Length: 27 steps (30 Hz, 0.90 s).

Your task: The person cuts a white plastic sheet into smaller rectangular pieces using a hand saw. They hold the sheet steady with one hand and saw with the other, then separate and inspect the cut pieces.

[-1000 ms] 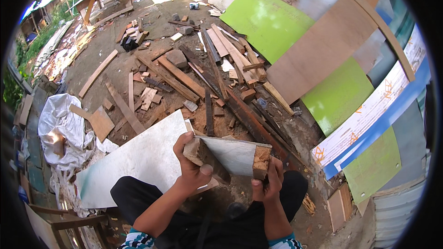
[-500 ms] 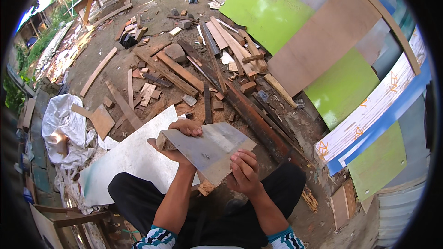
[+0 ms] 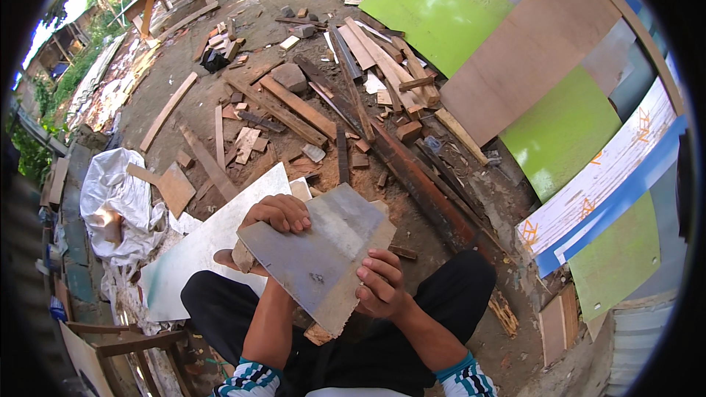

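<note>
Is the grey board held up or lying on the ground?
Held up: the left hand grips the grey board at its upper left edge, the right hand at its lower right.

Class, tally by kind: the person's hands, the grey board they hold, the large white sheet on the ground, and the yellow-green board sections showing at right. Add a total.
Hands: 2
Grey board: 1
White sheet: 1
Yellow-green sections: 3
Total: 7

The ground (image 3: 168, 66) in front of me is of brown earth. On it lie many wooden offcuts (image 3: 248, 141), a grey stone (image 3: 289, 77) among them, and one long, dark reddish beam (image 3: 423, 184), placed slantwise. At my left lies a white sheet (image 3: 202, 254); beyond it, a narrow plank (image 3: 168, 112).
</note>
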Each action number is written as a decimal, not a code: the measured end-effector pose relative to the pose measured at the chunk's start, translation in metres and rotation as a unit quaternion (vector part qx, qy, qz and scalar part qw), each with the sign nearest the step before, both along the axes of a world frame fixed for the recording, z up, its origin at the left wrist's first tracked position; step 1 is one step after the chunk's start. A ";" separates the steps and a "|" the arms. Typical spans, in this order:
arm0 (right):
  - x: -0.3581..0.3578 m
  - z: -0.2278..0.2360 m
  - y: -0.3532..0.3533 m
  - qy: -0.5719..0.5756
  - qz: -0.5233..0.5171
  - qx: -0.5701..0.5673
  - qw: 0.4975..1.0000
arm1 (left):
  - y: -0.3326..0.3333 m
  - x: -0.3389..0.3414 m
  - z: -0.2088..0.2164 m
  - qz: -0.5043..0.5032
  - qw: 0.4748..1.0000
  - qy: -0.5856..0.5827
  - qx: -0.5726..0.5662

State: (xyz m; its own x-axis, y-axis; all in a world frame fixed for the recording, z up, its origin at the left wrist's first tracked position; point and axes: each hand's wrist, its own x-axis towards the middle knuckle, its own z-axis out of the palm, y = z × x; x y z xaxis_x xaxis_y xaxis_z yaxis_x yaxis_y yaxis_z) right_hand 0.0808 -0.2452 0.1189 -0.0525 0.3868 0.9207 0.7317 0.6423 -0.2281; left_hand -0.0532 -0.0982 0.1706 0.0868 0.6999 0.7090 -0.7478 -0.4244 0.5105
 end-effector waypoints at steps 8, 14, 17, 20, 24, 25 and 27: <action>0.007 -0.013 0.013 0.025 -0.057 -0.028 0.998 | -0.017 0.011 -0.002 0.104 0.974 0.006 -0.199; 0.020 -0.017 0.028 0.037 -0.136 -0.108 0.984 | -0.036 0.034 0.012 0.286 0.830 0.241 -0.414; 0.027 -0.015 0.037 0.069 -0.124 -0.157 0.977 | -0.033 0.032 0.023 0.284 0.825 0.343 -0.347; 0.025 -0.003 0.048 0.102 -0.113 -0.169 0.974 | -0.025 0.031 0.013 0.313 0.858 0.329 -0.241; 0.030 0.006 0.055 0.151 -0.149 -0.173 0.962 | -0.023 0.049 0.014 0.315 0.888 0.274 -0.191; 0.033 0.006 0.056 0.168 -0.154 -0.190 0.955 | -0.022 0.048 0.014 0.300 0.886 0.285 -0.209; 0.041 0.007 0.062 0.175 -0.154 -0.174 0.957 | -0.018 0.040 0.014 0.268 0.879 0.309 -0.245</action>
State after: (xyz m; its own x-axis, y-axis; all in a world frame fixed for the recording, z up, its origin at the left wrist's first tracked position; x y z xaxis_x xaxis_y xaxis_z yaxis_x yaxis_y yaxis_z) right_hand 0.1217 -0.1836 0.1257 0.4024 0.6206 0.6730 0.7134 0.2481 -0.6553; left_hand -0.0135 -0.1160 0.1847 -0.0858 0.9660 0.2439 -0.0224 -0.2466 0.9689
